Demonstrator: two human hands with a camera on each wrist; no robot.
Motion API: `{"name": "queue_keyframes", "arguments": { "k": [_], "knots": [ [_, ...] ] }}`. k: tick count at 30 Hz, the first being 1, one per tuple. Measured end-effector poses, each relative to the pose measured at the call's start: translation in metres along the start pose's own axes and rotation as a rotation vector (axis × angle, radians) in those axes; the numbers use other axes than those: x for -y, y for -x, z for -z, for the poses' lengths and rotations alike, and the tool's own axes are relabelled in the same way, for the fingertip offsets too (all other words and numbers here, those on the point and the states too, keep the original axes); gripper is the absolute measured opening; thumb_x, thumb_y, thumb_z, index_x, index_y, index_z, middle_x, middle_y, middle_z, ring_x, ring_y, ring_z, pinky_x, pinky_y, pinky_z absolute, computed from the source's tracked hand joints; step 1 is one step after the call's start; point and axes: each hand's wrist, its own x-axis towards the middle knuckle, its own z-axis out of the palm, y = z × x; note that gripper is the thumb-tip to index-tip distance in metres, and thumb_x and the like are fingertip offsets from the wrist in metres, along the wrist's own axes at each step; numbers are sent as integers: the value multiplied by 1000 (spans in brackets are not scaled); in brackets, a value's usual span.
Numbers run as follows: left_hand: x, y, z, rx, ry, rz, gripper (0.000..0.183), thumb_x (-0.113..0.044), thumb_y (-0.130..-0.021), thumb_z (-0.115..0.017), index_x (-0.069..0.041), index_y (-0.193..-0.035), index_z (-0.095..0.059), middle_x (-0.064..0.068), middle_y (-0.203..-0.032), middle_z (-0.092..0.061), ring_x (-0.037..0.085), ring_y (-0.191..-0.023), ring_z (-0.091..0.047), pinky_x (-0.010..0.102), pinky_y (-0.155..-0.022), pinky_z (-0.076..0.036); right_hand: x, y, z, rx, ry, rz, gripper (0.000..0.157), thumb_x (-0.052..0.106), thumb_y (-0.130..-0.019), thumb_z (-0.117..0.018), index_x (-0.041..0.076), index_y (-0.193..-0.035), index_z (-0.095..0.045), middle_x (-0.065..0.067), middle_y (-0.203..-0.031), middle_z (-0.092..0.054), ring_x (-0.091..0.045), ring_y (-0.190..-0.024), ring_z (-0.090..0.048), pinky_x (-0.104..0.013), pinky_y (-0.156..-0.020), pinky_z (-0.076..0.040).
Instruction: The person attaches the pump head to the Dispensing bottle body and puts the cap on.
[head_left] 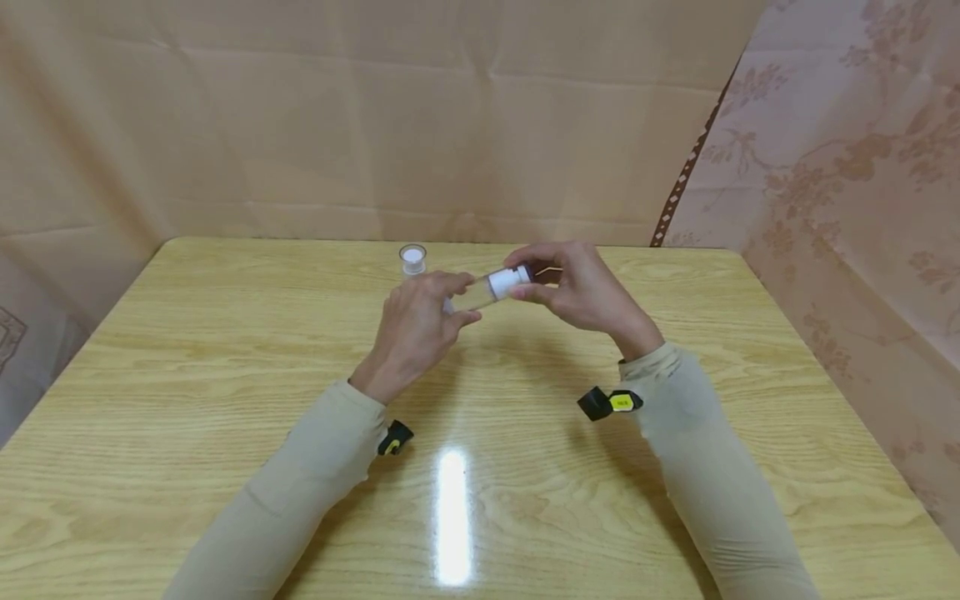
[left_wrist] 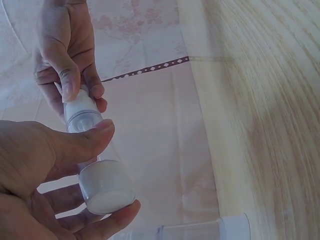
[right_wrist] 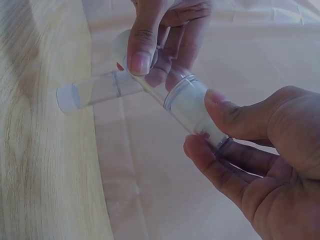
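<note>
Between both hands, above the table, a slim clear plastic bottle [head_left: 472, 295] with white ends is held at a slant. My left hand [head_left: 416, 329] grips its lower end, thumb on one side and fingers on the other; the white base [left_wrist: 108, 192] shows in the left wrist view. At the opposite end, my right hand [head_left: 588, 287] pinches the white top part [right_wrist: 192, 105] between thumb and fingers. A second clear bottle [head_left: 412, 260] with a white end stands on the table behind the left hand, touched by neither hand.
The wood-grain table [head_left: 225, 400] has its far edge close to a beige cloth [head_left: 420, 125]. A patterned pink cloth [head_left: 862, 167] hangs along the right side. Each sleeve carries a small black strap piece [head_left: 596, 403] near the wrist.
</note>
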Motion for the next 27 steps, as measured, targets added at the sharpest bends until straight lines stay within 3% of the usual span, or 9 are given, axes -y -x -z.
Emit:
{"name": "queue_keyframes", "arguments": {
  "k": [7, 11, 16, 27],
  "knots": [
    [0, -2, -3, 18, 45, 56, 39, -16, -84, -85, -4, -119, -73, 15, -110, -74, 29, -91, -71, 48, -78, -55, 1, 0, -1, 20, 25, 10, 27, 2, -93, -72, -3, -119, -68, -15, -115, -69, -26, -98, -67, -43, -89, -56],
    [0, -3, -5, 25, 83, 103, 42, -16, -84, -85, -2, -121, -72, 15, -111, -74, 29, -97, -70, 50, -88, -52, 0, 1, 2, 49, 45, 10, 43, 7, -94, -73, -3, -133, -60, -14, -117, -68, -28, -103, -66, -46, -92, -54],
    [2, -4, -10, 25, 161, 147, 43, -13, -84, -84, 0, -123, -70, 15, -112, -73, 30, -100, -69, 48, -90, -52, -2, 2, 6, 82, 62, -38, 65, 17, -93, -76, 2, -148, -46, -15, -125, -63, -32, -113, -63, -50, -96, -51],
    [8, -3, -25, 66, 343, 270, 39, -10, -88, -80, 4, -121, -64, 17, -114, -70, 32, -106, -67, 43, -93, -53, -1, 2, 10, 102, 82, -127, 79, 22, -88, -82, 7, -153, -39, -16, -137, -57, -34, -116, -60, -48, -97, -50]
  ]
}}
